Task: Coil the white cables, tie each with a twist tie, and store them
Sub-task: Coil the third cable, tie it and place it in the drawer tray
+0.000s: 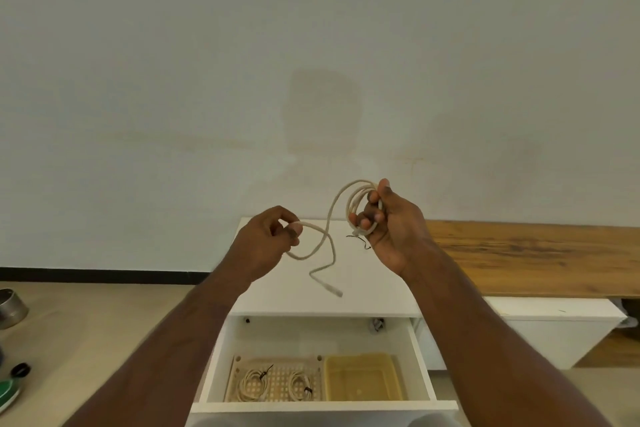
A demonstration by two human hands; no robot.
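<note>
My right hand point(389, 222) holds several loops of a white cable point(356, 198) up in the air above the white cabinet top point(273, 295). My left hand point(266, 236) pinches the loose run of the same cable near its tail; the plug end point(337, 292) hangs between my hands. A black twist tie point(358, 240) lies on the cabinet top just under my right hand. Below, in the open drawer point(420, 357), a perforated tray point(277, 378) holds two coiled cables point(254, 381) point(300, 385), each bound with a black tie.
A yellow translucent bin point(363, 378) sits empty beside the tray in the drawer. A wooden bench top point(536, 253) runs to the right. On the floor at the left are a metal can point(12, 308) and small dark and green items point(10, 392).
</note>
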